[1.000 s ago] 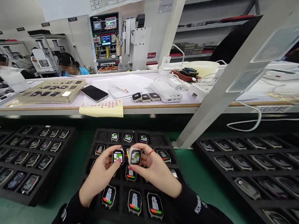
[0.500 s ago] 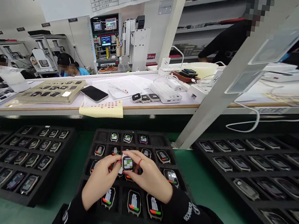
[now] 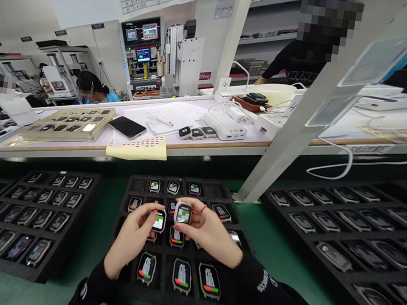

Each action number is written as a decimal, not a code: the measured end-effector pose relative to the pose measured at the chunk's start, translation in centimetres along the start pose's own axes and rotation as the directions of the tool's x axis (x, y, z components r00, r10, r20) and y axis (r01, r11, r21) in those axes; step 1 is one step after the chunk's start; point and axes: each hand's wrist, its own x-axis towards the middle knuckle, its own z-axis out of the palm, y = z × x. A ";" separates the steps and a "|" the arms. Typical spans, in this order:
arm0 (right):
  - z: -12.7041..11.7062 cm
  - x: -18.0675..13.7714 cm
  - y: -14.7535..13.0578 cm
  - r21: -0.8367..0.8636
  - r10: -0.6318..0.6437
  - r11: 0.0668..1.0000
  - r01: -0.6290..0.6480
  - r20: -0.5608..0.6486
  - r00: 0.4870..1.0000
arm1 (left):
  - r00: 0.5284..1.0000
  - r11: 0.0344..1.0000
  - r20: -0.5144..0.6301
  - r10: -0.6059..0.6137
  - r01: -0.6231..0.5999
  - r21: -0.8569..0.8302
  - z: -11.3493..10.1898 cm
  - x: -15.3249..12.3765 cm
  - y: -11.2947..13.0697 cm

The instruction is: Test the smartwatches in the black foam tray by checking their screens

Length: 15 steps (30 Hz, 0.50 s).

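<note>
Both of my hands hover over the middle black tray [image 3: 118, 241], whose slots hold several small watch bodies with lit screens. My left hand [image 3: 130, 243] is closed on a watch body [image 3: 158, 221] showing a green and white screen. Just to its right, a little higher, my right hand [image 3: 207, 234] pinches a second watch body [image 3: 183, 213] with a similar screen. The two pieces sit side by side, nearly touching. Three watch bodies [image 3: 182, 276] with red and green bars lie in the tray's near row below my wrists.
More black trays of dark-screened watch bodies lie at left [image 3: 17, 212] and right [image 3: 348, 228] on the green mat. Behind runs a white bench with a phone [image 3: 127, 127], a beige tray [image 3: 67, 124], chargers and cables. A slanted white post [image 3: 300, 110] stands right of centre. Other people work behind.
Half a second ago my hands were lower and pressed together over the tray with one screen showing. Now they have lifted and parted slightly, each showing a watch body.
</note>
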 end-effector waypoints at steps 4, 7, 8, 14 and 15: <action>0.0 0.1 0.1 0.085 0.025 0.996 -0.027 0.030 0.999 | 1.000 0.999 -0.010 -0.010 0.010 -0.033 0.1 0.2 -0.1; 0.0 0.0 0.0 0.190 0.065 0.979 -0.079 0.080 0.995 | 0.999 0.999 0.039 -0.017 0.019 -0.051 0.4 0.3 -0.4; 0.0 0.0 0.1 0.219 0.078 0.971 -0.096 0.090 0.993 | 0.998 0.998 0.059 -0.010 0.013 -0.066 0.5 0.3 -0.4; 0.0 0.1 0.9 0.300 0.154 0.939 -0.168 0.069 0.986 | 0.999 0.996 0.036 -0.006 0.009 -0.085 0.6 0.5 -0.7; 0.0 0.1 0.9 0.310 0.169 0.934 -0.180 0.062 0.984 | 1.000 0.997 0.026 -0.012 0.014 -0.079 0.6 0.5 -0.6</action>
